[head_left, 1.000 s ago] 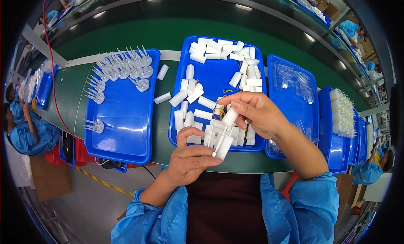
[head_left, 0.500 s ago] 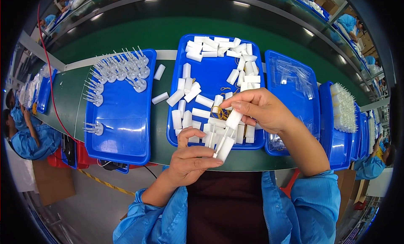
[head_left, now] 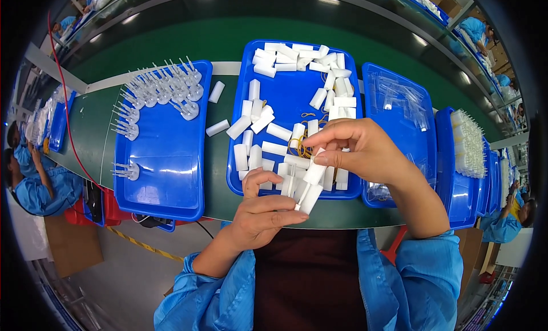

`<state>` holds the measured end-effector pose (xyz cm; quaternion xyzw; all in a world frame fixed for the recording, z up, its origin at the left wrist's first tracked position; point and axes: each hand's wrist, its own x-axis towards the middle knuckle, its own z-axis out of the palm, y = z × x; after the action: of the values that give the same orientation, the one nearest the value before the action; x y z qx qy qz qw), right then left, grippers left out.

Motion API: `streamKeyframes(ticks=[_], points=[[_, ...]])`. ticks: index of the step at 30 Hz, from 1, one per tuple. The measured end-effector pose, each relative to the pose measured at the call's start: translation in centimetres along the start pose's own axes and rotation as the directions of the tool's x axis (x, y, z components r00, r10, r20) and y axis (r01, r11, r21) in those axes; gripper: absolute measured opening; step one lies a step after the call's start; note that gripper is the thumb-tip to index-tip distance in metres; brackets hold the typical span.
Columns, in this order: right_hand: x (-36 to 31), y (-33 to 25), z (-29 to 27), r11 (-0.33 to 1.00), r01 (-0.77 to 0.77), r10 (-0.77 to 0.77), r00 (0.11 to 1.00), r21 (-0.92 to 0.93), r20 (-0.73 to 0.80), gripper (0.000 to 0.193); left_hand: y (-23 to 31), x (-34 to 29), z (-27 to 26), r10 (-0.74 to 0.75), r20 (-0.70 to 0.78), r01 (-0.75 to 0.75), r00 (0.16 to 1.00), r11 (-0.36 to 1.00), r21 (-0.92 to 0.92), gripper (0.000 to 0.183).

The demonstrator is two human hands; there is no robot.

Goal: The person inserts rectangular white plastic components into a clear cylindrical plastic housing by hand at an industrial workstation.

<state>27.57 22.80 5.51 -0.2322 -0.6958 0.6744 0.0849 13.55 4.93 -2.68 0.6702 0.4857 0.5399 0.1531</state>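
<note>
My left hand point(head_left: 260, 217) is closed around the base of a small pronged plastic piece point(head_left: 303, 195), whose thin rods point up and away. A white foam-like block point(head_left: 311, 199) stands beside the rods, apparently fitted on one. Between the fingertips of my right hand point(head_left: 368, 151), another white block point(head_left: 315, 172) is pinched over the tip of a rod, which shows below it. Both hands are above the near edge of a blue tray point(head_left: 285, 99) holding many similar white blocks and some yellow-brown rubber bands point(head_left: 304, 151). My left palm hides the piece's base.
Clear pronged pieces point(head_left: 165, 90) stand in the left blue tray point(head_left: 162, 151); two loose white blocks point(head_left: 217, 127) lie beside it. The right tray point(head_left: 399, 142) contains clear plastic parts point(head_left: 394, 97). Farther right, white pronged assemblies point(head_left: 469, 145) fill another tray. Co-workers point(head_left: 45, 188) sit at both sides.
My right hand has lowered the white block along the rod, so less of the rod shows between it and my left hand. The view has shifted slightly.
</note>
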Motion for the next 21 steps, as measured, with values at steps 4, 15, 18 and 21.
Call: streamKeyframes(ticks=[4,15,18,21], points=[[-0.22,-0.26,-0.79,0.962,0.199,-0.185,0.979,-0.189,0.087,0.02,0.06,-0.26,-0.08,0.012,0.024,-0.012,1.0,1.0,-0.023,0.022],[0.17,0.43,-0.91,0.987,0.162,-0.163,0.978,0.011,0.128,0.015,0.02,-0.3,-0.27,0.014,0.007,-0.014,1.0,0.999,-0.041,0.021],[0.15,0.35,-0.44,0.975,0.141,-0.14,0.99,-0.172,0.015,0.016,-0.13,-0.28,-0.19,0.005,0.013,-0.004,1.0,0.998,-0.069,0.019],[0.08,0.62,-0.74,0.976,0.197,-0.188,0.978,-0.089,0.095,0.015,0.11,-0.26,-0.3,0.026,0.019,-0.025,0.999,0.997,-0.076,0.018]])
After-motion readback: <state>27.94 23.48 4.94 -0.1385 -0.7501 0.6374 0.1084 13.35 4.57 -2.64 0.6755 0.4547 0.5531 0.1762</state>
